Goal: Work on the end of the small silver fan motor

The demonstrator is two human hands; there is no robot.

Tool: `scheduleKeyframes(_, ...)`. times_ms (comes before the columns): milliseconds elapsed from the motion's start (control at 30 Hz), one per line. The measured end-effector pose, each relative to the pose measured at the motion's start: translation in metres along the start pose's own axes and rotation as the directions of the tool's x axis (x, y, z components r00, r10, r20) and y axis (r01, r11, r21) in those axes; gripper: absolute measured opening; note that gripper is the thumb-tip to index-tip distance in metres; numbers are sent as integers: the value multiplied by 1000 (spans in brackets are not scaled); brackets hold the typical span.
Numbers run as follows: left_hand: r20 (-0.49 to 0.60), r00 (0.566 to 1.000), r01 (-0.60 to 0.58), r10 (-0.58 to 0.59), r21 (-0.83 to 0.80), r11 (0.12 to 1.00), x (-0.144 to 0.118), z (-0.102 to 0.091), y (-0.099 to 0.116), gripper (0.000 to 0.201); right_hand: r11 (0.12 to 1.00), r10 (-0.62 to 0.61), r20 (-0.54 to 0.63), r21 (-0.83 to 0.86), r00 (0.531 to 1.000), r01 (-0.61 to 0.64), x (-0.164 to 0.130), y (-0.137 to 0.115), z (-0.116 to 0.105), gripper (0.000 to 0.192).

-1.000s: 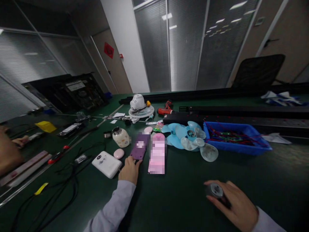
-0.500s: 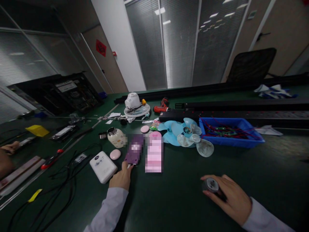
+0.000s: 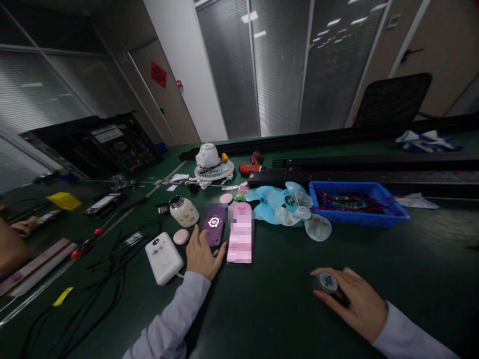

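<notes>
My left hand point(image 3: 204, 257) is open, thumb and fingers spread around the lower end of a phone point(image 3: 215, 229). The phone's purple screen shows a round white charging mark reading 100. A small white plug shows by my thumb, and a white cable runs near the white power bank point(image 3: 164, 259). My right hand point(image 3: 357, 301) rests on the table at the right, wrapped around a short dark cylinder point(image 3: 328, 283) with a round grey end facing up. A second phone with a pink screen point(image 3: 241, 237) lies beside the first; part of it is pixelated.
Near the left hand are a pink disc point(image 3: 181, 236) and a cream bottle point(image 3: 184, 212). Blue fan blades point(image 3: 271, 204), a blue tray of wires point(image 3: 359, 219), a white fan point(image 3: 208, 162) and a red drill point(image 3: 250, 168) lie beyond. Another person's hand point(image 3: 28, 224) is at far left.
My left hand has come off the plug at the phone's lower end, moved slightly right and spread its fingers. The phone's screen now shows the charging mark clearly. My right hand stays put.
</notes>
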State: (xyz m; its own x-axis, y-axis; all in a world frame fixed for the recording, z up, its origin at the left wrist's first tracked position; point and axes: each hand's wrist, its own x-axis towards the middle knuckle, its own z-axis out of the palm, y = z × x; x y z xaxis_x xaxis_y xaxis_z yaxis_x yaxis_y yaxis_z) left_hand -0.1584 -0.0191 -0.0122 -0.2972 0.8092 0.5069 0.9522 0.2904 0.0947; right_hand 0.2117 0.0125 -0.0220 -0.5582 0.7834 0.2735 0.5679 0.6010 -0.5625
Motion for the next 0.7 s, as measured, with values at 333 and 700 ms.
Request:
scheduleKeyframes(333,86,996,28,-32,45,999,3,4,4,51,1000,24,-17,17,1000,-24,-3,2,2,30)
scheduleKeyframes(700,122,992,-19,13,54,998,-15,-10,16,63,999,35,-24,31,999,-34,-4,3,2,32)
